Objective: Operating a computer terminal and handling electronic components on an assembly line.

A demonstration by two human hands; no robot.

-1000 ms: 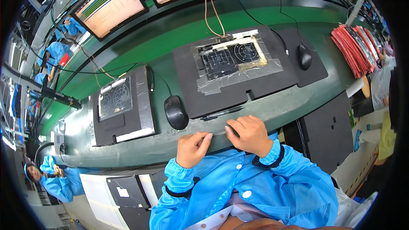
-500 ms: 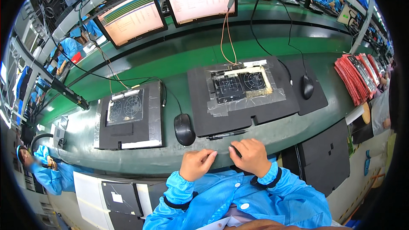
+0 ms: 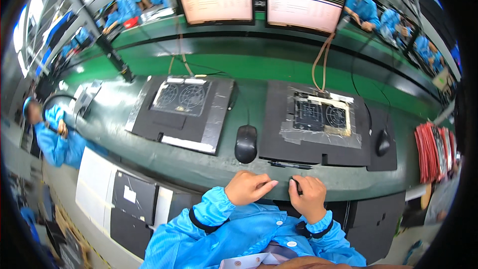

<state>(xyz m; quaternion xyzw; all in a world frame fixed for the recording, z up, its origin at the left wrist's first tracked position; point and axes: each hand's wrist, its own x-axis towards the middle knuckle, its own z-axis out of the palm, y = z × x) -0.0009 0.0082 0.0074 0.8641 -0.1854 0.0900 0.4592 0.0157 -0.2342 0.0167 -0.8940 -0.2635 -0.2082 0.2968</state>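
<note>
My left hand is loosely closed at the bench's front edge, thumb pointing right, with nothing visible in it. Just to its right, my right hand has its fingers curled; a small dark bit shows between thumb and fingers, too small to name. The hands are apart. Beyond them a black pen lies along the front of a black foam board with a taped-down target panel. A black computer mouse sits beyond my left hand. Neither hand touches these.
Left stands a second black board with a circle-patterned panel. Two monitors stand at the back. Another mouse and a stack of red sleeves are at right. Cables cross the green bench. A person in blue is at far left.
The whole view has turned, so the bench and monitors appear shifted to the right and more level. My hands stay close together at the bench edge, loosely curled.
</note>
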